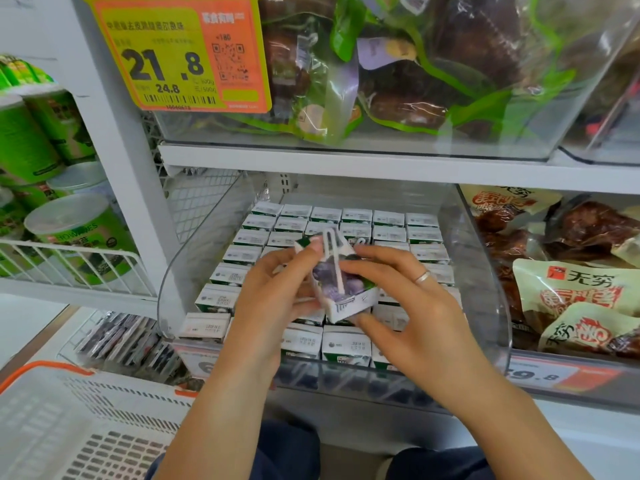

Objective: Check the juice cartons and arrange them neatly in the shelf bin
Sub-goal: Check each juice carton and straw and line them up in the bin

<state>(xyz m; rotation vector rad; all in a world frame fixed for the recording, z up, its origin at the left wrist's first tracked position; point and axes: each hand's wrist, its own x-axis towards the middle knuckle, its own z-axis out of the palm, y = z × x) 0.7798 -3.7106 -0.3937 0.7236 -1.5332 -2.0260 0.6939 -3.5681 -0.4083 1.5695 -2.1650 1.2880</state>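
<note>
Both hands share the grip on one small juice carton (341, 285), lifted and tilted just above the rows of cartons (389, 220) standing in the clear shelf bin (485, 271). Her left hand (273, 289) pinches its upper left corner, thumb near the top edge; the right hand (412, 306), a ring (422, 277) on one finger, curls round the right side and lower end. A wrapped straw (334, 261) runs along the carton's facing side. Up above hangs a yellow price tag (173, 53); a white basket (86, 427) sits at lower left.
</note>
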